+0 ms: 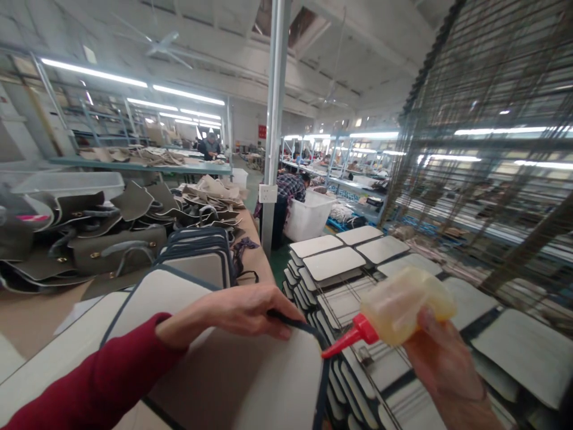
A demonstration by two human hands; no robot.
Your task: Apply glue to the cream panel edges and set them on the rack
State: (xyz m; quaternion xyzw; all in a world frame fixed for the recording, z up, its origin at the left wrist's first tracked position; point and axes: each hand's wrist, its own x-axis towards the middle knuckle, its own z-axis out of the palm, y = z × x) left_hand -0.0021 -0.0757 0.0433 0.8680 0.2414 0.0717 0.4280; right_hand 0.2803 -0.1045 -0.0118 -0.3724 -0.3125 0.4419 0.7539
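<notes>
My left hand (250,310) grips the dark edge of a pale panel (250,376) with rounded corners, fingers closed over its upper rim. In my right hand (441,352) is a translucent bottle (409,304) of yellowish liquid, tilted down to the left. Its red nozzle (347,340) meets the panel's dark border near the upper right corner. Behind my left hand lies another pale panel (161,298) with a dark border, and beyond it a stack of similar panels (197,263).
Wire racks (340,292) on the right hold many pale panels. Grey-brown bag pieces (120,239) are heaped on the table at left. A metal post (271,119) stands ahead, with a bent-over person (290,188) and a white bin (308,215) behind it.
</notes>
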